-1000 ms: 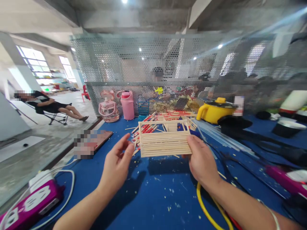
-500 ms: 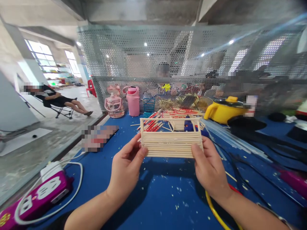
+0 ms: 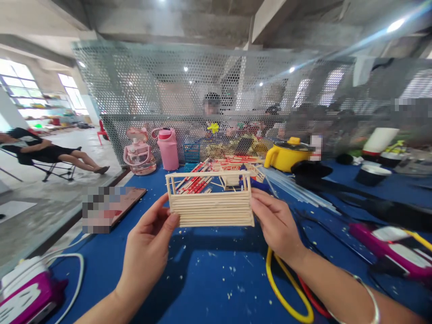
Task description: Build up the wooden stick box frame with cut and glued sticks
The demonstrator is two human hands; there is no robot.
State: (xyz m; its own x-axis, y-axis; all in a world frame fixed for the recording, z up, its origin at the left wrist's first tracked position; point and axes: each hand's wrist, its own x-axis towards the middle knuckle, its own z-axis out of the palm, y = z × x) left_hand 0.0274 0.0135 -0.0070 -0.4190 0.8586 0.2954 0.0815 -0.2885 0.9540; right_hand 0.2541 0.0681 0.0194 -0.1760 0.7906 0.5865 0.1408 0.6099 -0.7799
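A small frame of pale wooden sticks is held up above the blue table, its lower part a wall of stacked sticks and its upper part an open rail. My left hand pinches its left end, thumb in front and fingers partly hidden behind. At the right end, the fingertips of my right hand press on the side edge. Beyond the frame lie red-and-white packs of sticks and another small stick structure, partly covered by the frame's top rail.
Pink bottles and a yellow pot stand along the perforated metal screen. A phone lies at left. Purple power strips flank both sides. Clear strips and a yellow cable lie at right. A person reclines far left.
The view has turned to the right, so everything sits further left. My right thumb has moved from the front of the stick frame to its right edge.
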